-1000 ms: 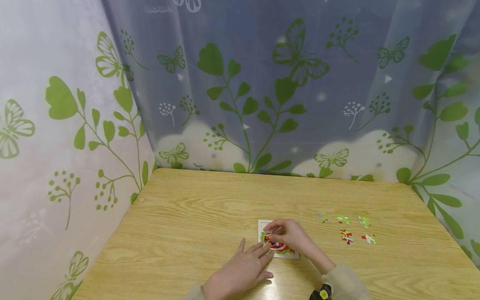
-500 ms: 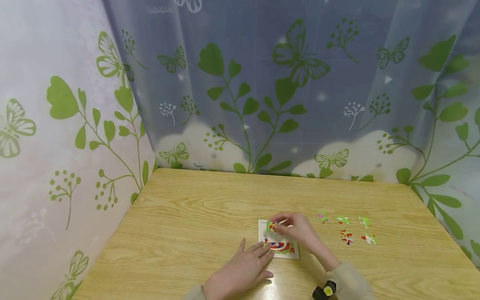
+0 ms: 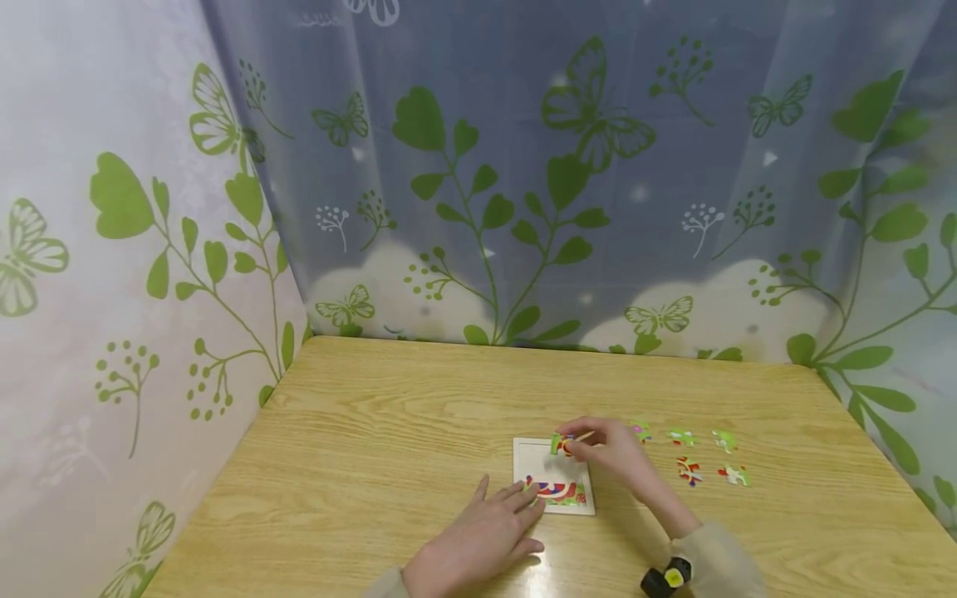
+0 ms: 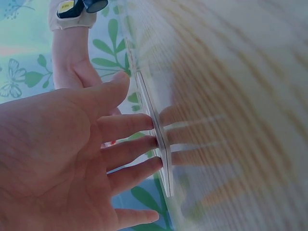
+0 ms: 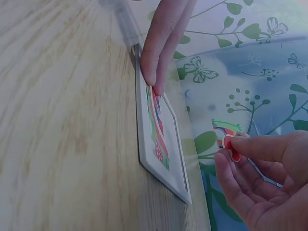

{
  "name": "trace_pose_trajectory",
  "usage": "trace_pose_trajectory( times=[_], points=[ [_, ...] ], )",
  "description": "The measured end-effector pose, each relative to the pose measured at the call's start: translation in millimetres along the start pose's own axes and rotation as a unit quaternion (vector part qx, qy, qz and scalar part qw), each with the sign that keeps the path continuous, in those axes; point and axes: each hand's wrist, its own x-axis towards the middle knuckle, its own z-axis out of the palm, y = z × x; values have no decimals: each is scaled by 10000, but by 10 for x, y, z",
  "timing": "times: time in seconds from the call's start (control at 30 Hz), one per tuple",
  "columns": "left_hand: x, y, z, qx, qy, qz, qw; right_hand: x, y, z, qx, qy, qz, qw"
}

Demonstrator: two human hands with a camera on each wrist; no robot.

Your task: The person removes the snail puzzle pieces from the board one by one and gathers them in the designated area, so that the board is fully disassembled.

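A white-framed jigsaw puzzle board (image 3: 527, 457) lies on the table, with joined colourful pieces along its near side. My left hand (image 3: 482, 531) rests with straight, spread fingers on the near left part of the board; in the left wrist view its fingertips (image 4: 153, 142) touch the board's edge. Above the far right of the board, my right hand (image 3: 616, 453) pinches a green, red and blue jigsaw piece (image 3: 562, 444) between thumb and fingers. In the right wrist view that piece is lifted clear of the board.
Several loose jigsaw pieces (image 3: 689, 472) lie in two rows on the wooden table (image 3: 389, 415) to the right of the board. A leaf-and-butterfly curtain (image 3: 478, 249) hangs behind the table. A black device (image 3: 665, 577) is strapped at the right wrist.
My right hand has lifted the jigsaw piece off the board and carried it away and to the right. More of the board's bare base shows. The left hand has stayed in place.
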Motion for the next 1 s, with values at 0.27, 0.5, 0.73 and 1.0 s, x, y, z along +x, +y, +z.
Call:
trace_pose_trajectory(
  times=[0.27, 0.5, 0.73, 1.0],
  points=[
    [-3, -1, 5, 2, -9, -9, 10000, -60, 55, -167, 64, 137, 110, 9998],
    [-16, 0, -20, 54, 64, 29, 10000, -95, 105, -320, -224, 337, 243, 9989],
    [-21, 6, -34, 59, 60, 36, 10000, -151, 179, -465, -272, 374, 256, 9986],
    [-23, 12, -21, 0, 21, 21, 10000, -276, 235, -623, -514, 443, 427, 9968]
  ],
)
